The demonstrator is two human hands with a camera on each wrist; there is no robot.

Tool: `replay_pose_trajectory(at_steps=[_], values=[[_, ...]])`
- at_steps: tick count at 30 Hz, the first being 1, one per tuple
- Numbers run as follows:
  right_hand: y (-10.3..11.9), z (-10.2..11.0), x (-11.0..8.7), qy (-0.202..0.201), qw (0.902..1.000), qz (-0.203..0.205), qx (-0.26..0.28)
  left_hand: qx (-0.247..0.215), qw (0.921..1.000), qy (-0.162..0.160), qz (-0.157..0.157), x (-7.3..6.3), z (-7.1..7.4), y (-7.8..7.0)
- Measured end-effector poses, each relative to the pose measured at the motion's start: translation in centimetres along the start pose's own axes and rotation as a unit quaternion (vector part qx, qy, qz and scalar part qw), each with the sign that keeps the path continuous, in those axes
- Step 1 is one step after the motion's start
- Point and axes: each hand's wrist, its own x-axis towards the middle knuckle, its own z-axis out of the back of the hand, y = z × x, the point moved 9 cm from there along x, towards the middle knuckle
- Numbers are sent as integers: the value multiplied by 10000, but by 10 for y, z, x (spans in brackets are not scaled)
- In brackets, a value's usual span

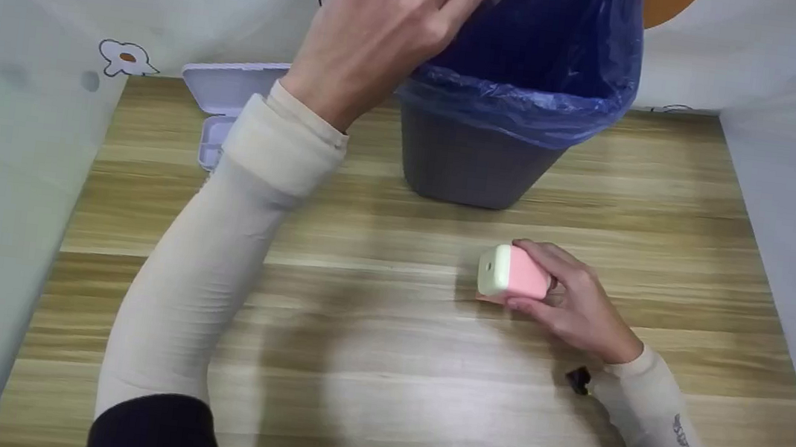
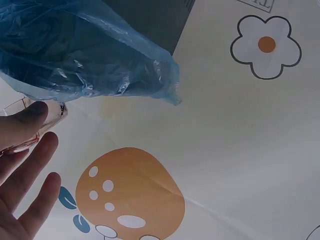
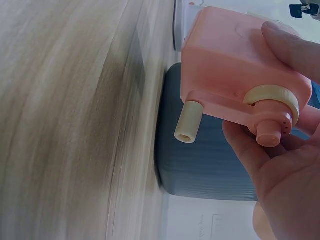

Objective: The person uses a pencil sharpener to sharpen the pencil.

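My left hand (image 1: 391,20) is raised at the near-left rim of a grey trash bin (image 1: 475,169) lined with a blue plastic bag (image 1: 530,118). In the left wrist view it pinches a small clear plastic box (image 2: 54,115) between thumb and fingers, close below the bag's edge. What the box holds I cannot tell. My right hand (image 1: 580,304) grips a pink and cream hand-crank pencil sharpener (image 1: 527,274) over the table in front of the bin. Its crank, with a cream handle (image 3: 189,122), faces the palm side in the right wrist view.
An open lilac case (image 1: 233,88) with compartments lies behind the left forearm, against the back wall. White sheets printed with flowers (image 1: 126,59) and orange shapes enclose the wood-grain table (image 1: 386,327). A small black piece (image 1: 578,380) shows beside the right wrist.
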Motion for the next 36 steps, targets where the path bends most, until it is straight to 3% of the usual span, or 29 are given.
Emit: replay_pose_trajectory(at_steps=[9, 17, 19, 23, 27, 30, 33, 36], values=[[1, -3, 3, 108, 9999, -84, 34, 122, 9999, 25, -36, -2, -2, 1], [3, -4, 6, 147, 9999, -71, 48, -147, 9998, -12, 130, -1, -4, 6], [3, -4, 6, 146, 9999, -61, 28, -216, 9995, -27, 215, -2, -3, 8], [2, -4, 7, 136, 9999, -33, 31, -833, 9943, -11, 660, -5, -4, 18], [2, -4, 9, 174, 9998, -15, 114, -1582, 9764, 60, 1473, -16, -5, 34], [3, -5, 10, 218, 9997, 31, 115, -2037, 9563, -44, 2098, -28, -4, 45], [3, -6, 10, 258, 9996, 104, 103, -2557, 9316, -269, 2569, -39, -2, 50], [3, -6, 10, 271, 9995, 162, 49, -3275, 8985, -554, 2870, -50, 0, 51]])
